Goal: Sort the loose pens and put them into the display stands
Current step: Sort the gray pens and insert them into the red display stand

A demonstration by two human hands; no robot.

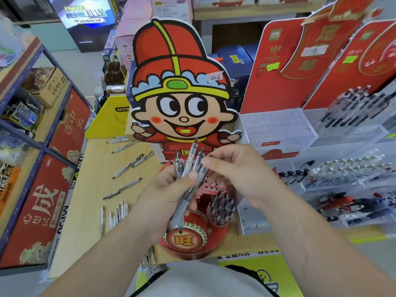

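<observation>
My left hand (165, 198) grips a small bundle of clear grey pens (188, 168), tips pointing down over the red cartoon display stand (184, 239). My right hand (233, 168) pinches the top of one pen in that bundle with thumb and forefinger. A round cup of the stand (220, 207) holds several dark-capped pens. Red holes of the stand show behind the bundle. Several loose pens (126, 166) lie scattered on the wooden tabletop (96, 189) to the left, and more lie side by side near the front (116, 213).
A tall cartoon figure cutout (180, 86) rises behind the stand. Clear acrylic pen racks (342, 174) with red backboards (278, 67) fill the right side. A yellow box (109, 121) stands at the back left. Blue shelving with red cartons (38, 202) runs along the left.
</observation>
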